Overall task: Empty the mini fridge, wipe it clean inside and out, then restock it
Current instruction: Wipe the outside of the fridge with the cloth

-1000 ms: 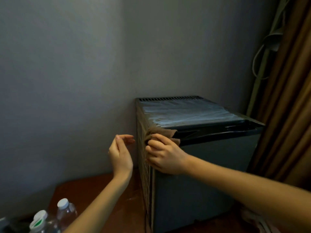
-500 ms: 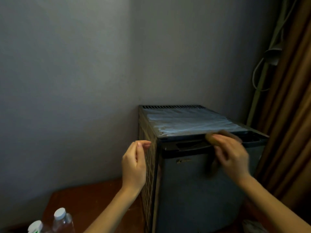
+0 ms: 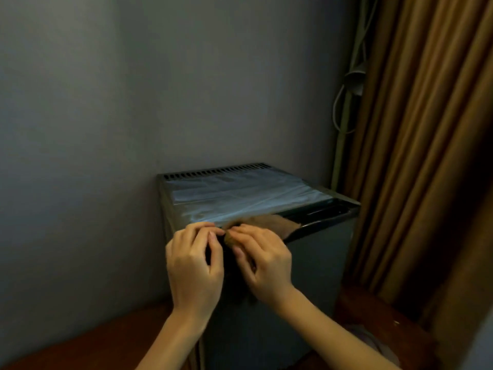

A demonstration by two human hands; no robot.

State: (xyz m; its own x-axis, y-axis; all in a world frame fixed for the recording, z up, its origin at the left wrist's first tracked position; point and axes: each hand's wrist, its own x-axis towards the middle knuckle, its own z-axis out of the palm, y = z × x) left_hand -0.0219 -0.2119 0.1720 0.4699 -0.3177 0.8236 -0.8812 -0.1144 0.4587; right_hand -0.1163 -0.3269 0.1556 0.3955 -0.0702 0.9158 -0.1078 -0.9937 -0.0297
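Observation:
A small grey mini fridge (image 3: pixel 314 276) stands on a wooden surface in the room's corner, its door closed and its top covered with wrinkled clear film. A brown cloth (image 3: pixel 269 225) lies along the front top edge of the fridge. My right hand (image 3: pixel 262 263) grips the cloth's left end with curled fingers. My left hand (image 3: pixel 193 265) is right beside it at the fridge's front left corner, fingertips curled in against the cloth end; whether it pinches the cloth is unclear.
Grey walls (image 3: pixel 106 129) close in behind and to the left of the fridge. A brown curtain (image 3: pixel 426 129) hangs at the right, with a cable and plug (image 3: pixel 353 81) beside it. The wooden tabletop (image 3: pixel 106 348) extends left and right of the fridge.
My right hand slid the cloth right along the fridge's top edge, then came back to the left corner. My left hand rose from beside the fridge to meet it. The bottles left the view.

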